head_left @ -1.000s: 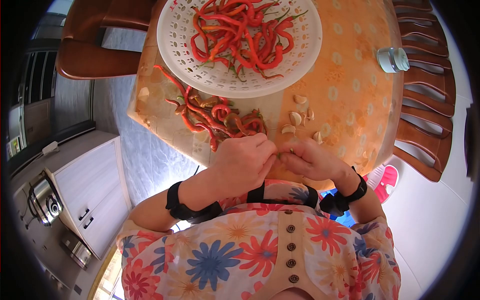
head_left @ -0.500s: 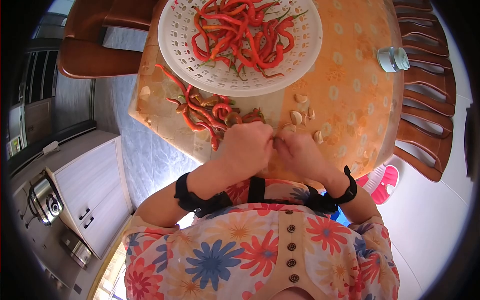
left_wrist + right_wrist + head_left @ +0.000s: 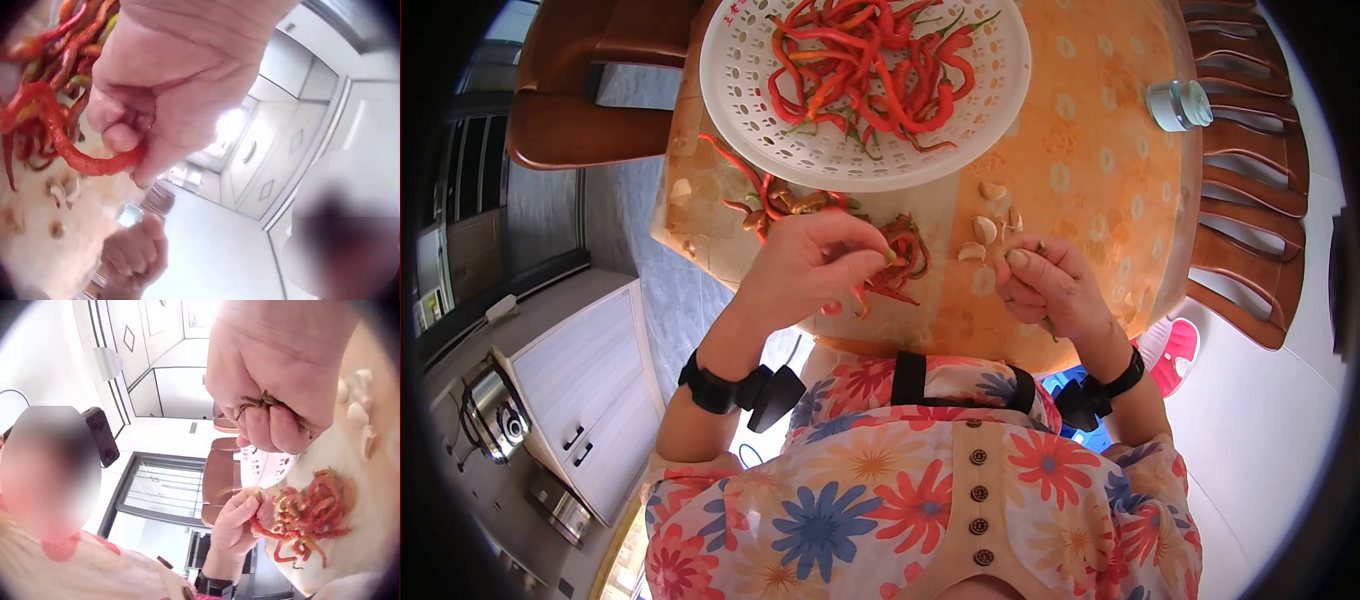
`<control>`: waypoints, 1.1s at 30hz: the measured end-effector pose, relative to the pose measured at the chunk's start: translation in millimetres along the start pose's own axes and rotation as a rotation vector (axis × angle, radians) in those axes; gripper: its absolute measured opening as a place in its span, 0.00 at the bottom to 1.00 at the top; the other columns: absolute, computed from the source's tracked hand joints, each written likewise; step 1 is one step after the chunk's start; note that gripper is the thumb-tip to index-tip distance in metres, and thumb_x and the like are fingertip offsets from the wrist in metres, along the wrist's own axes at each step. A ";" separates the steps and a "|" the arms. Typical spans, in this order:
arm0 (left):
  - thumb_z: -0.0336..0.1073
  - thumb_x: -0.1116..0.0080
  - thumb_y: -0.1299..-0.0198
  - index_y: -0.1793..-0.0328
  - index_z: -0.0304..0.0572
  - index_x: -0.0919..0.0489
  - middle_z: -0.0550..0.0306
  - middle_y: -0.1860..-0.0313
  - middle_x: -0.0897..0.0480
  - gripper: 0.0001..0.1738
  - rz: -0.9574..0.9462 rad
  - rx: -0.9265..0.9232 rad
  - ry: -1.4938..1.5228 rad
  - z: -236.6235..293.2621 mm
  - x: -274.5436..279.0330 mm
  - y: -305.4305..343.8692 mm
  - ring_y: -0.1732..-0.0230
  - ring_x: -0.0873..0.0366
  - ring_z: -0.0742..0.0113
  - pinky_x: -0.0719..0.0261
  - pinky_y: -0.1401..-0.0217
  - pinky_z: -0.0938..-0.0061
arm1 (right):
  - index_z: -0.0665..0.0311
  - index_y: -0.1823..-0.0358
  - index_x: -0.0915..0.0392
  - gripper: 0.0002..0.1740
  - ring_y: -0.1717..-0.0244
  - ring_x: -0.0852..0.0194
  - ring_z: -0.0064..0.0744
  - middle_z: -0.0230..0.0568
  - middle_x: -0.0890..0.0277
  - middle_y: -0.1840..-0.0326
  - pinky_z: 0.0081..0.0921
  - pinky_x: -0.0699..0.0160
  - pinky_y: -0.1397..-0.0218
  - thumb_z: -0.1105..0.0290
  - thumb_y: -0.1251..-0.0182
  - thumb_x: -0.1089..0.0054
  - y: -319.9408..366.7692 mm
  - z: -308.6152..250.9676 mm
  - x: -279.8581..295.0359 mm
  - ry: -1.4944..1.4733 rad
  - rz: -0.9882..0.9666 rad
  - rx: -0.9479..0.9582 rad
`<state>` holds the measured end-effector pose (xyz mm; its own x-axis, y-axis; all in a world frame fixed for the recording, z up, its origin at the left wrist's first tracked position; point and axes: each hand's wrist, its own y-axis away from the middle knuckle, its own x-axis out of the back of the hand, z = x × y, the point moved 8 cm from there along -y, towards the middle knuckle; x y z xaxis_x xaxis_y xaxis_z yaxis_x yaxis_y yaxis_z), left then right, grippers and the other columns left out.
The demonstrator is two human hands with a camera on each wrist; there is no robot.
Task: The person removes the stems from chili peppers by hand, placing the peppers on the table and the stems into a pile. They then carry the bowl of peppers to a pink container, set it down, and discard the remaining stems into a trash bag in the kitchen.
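The left hand (image 3: 805, 265) pinches a red chili pepper (image 3: 94, 164) near its end between thumb and fingers; in the left wrist view the curved pepper extends out from the grip. In the head view that hand is over a pile of red chilies (image 3: 908, 255) on the table. To its right, apart from it, the right hand (image 3: 1055, 285) is curled round several thin stems (image 3: 269, 400), which poke out between its fingers in the right wrist view. A white perforated basket (image 3: 735, 100) holding many red chilies (image 3: 880, 70) stands beyond both hands.
Garlic cloves (image 3: 985, 229) lie on the patterned tablecloth (image 3: 1090, 200) just beyond the right hand. A glass jar with a pale lid (image 3: 1178, 106) stands at the table's right edge. Wooden chairs (image 3: 590, 125) flank the table.
The hands, together half a second ago, have moved apart, the left hand to the left and the right hand to the right. The basket and table appear shifted slightly left in the view.
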<state>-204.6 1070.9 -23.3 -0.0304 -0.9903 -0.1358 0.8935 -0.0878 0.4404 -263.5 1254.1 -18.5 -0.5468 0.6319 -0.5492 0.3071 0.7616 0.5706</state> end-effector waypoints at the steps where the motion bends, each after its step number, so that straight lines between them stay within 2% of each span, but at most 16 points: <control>1: 0.32 0.37 0.51 0.58 0.37 0.22 0.57 0.65 0.21 0.14 0.156 -0.051 -0.225 6.8 13.2 4.4 0.73 0.25 0.75 0.28 0.74 0.81 | 0.63 0.66 0.29 0.11 0.87 0.57 0.10 0.19 0.50 0.86 0.12 0.58 0.86 0.64 0.31 0.56 2.9 1.7 12.1 0.082 0.074 0.003; 2: 0.32 0.37 0.51 0.58 0.37 0.22 0.57 0.65 0.21 0.14 0.154 -0.053 -0.225 6.4 14.6 6.8 0.73 0.25 0.75 0.28 0.74 0.81 | 0.63 0.66 0.29 0.11 0.87 0.57 0.10 0.19 0.50 0.86 0.12 0.58 0.86 0.64 0.31 0.56 6.5 4.4 19.5 0.082 0.076 0.005; 4: 0.36 0.32 0.59 0.47 0.40 0.27 0.51 0.48 0.27 0.29 0.370 -0.375 -0.928 36.0 15.8 20.7 0.53 0.27 0.60 0.27 0.55 0.68 | 0.63 0.66 0.29 0.11 0.87 0.56 0.10 0.19 0.49 0.86 0.12 0.57 0.86 0.63 0.31 0.56 20.5 12.5 55.1 0.193 0.315 -0.023; 5: 0.36 0.32 0.59 0.47 0.40 0.27 0.51 0.48 0.27 0.29 0.368 -0.372 -0.927 33.6 13.8 23.6 0.53 0.27 0.60 0.27 0.55 0.68 | 0.63 0.66 0.29 0.11 0.87 0.56 0.10 0.19 0.49 0.86 0.12 0.57 0.86 0.63 0.31 0.56 27.7 16.3 64.9 0.191 0.315 -0.026; 7: 0.40 0.30 0.65 0.39 0.44 0.33 0.47 0.38 0.37 0.42 0.304 -0.306 -1.087 21.9 4.5 25.5 0.40 0.41 0.47 0.37 0.42 0.56 | 0.63 0.67 0.29 0.11 0.89 0.56 0.10 0.20 0.49 0.87 0.11 0.58 0.87 0.64 0.31 0.56 49.7 12.5 98.8 0.216 0.504 0.075; 8: 0.40 0.30 0.65 0.39 0.44 0.33 0.47 0.38 0.37 0.42 0.304 -0.305 -1.087 17.6 2.3 26.8 0.40 0.41 0.47 0.37 0.42 0.56 | 0.63 0.67 0.29 0.11 0.89 0.56 0.10 0.20 0.49 0.87 0.11 0.58 0.87 0.64 0.31 0.56 57.4 14.8 107.7 0.216 0.504 0.074; 10: 0.35 0.32 0.65 0.38 0.46 0.35 0.48 0.36 0.41 0.42 0.280 -0.270 -1.244 5.7 -3.7 25.2 0.39 0.44 0.41 0.40 0.42 0.52 | 0.63 0.68 0.30 0.11 0.89 0.55 0.10 0.20 0.49 0.87 0.12 0.58 0.89 0.64 0.31 0.55 81.1 8.5 136.8 0.253 0.689 0.174; 11: 0.35 0.32 0.65 0.38 0.46 0.35 0.48 0.36 0.41 0.42 0.280 -0.274 -1.241 4.0 -4.7 24.3 0.39 0.44 0.41 0.40 0.42 0.52 | 0.63 0.68 0.30 0.11 0.89 0.55 0.10 0.20 0.49 0.87 0.12 0.58 0.89 0.64 0.31 0.55 88.0 11.9 149.9 0.256 0.693 0.176; 13: 0.30 0.35 0.66 0.40 0.47 0.33 0.47 0.36 0.41 0.39 0.274 -0.309 -1.291 3.5 -7.8 22.4 0.40 0.43 0.41 0.38 0.43 0.51 | 0.63 0.68 0.30 0.11 0.91 0.56 0.10 0.21 0.49 0.88 0.12 0.60 0.90 0.64 0.32 0.55 106.9 17.1 183.2 0.300 0.850 0.230; 16: 0.25 0.41 0.67 0.44 0.45 0.30 0.47 0.36 0.40 0.35 0.296 -0.303 -1.264 2.3 -5.6 19.7 0.41 0.40 0.43 0.34 0.42 0.58 | 0.61 0.69 0.31 0.11 0.92 0.57 0.10 0.21 0.50 0.88 0.12 0.60 0.92 0.65 0.31 0.57 112.8 34.3 213.3 0.275 0.934 0.230; 20: 0.24 0.42 0.69 0.51 0.43 0.27 0.47 0.39 0.37 0.29 0.330 -0.367 -1.235 -0.2 -2.8 13.9 0.42 0.38 0.44 0.30 0.46 0.59 | 0.62 0.70 0.32 0.10 0.93 0.56 0.12 0.21 0.51 0.89 0.12 0.60 0.92 0.66 0.32 0.56 116.9 39.7 227.0 0.122 0.986 0.228; 23: 0.24 0.41 0.69 0.58 0.43 0.24 0.47 0.42 0.35 0.24 0.269 -0.334 -1.228 1.2 -2.4 8.8 0.42 0.38 0.47 0.28 0.49 0.60 | 0.62 0.69 0.32 0.09 0.93 0.57 0.13 0.22 0.51 0.89 0.13 0.60 0.92 0.67 0.32 0.57 116.8 45.9 236.4 -0.085 0.879 0.270; 25: 0.24 0.41 0.69 0.64 0.42 0.22 0.48 0.45 0.33 0.19 0.279 -0.370 -1.116 1.2 4.0 8.2 0.44 0.35 0.49 0.27 0.49 0.61 | 0.62 0.68 0.32 0.09 0.93 0.56 0.14 0.22 0.52 0.89 0.13 0.59 0.92 0.67 0.32 0.57 115.9 43.4 240.2 -0.104 0.833 0.277; 29: 0.22 0.43 0.67 0.66 0.40 0.22 0.50 0.50 0.31 0.16 0.281 -0.399 -0.972 5.0 14.7 6.3 0.50 0.29 0.53 0.24 0.52 0.68 | 0.63 0.67 0.32 0.09 0.93 0.55 0.14 0.22 0.52 0.90 0.13 0.59 0.92 0.67 0.32 0.58 114.8 46.1 241.2 -0.169 0.775 0.281; 31: 0.19 0.45 0.64 0.67 0.37 0.22 0.52 0.55 0.29 0.14 0.293 -0.352 -0.723 5.1 25.4 3.2 0.56 0.25 0.60 0.22 0.57 0.74 | 0.63 0.67 0.32 0.09 0.93 0.55 0.14 0.22 0.53 0.90 0.13 0.59 0.92 0.67 0.31 0.58 115.7 46.2 240.6 -0.175 0.780 0.290; 33: 0.19 0.44 0.63 0.66 0.37 0.22 0.53 0.56 0.29 0.13 0.276 -0.304 -0.583 10.4 27.7 3.4 0.58 0.24 0.63 0.22 0.59 0.76 | 0.63 0.66 0.32 0.09 0.93 0.55 0.14 0.22 0.53 0.90 0.13 0.58 0.92 0.67 0.31 0.58 115.2 45.7 240.9 -0.178 0.778 0.286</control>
<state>-207.0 1042.0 -16.4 0.0563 -0.8757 0.4796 0.9859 0.1244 0.1115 -324.2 1500.6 -112.9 0.0253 0.9858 -0.1661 0.7432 0.0925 0.6626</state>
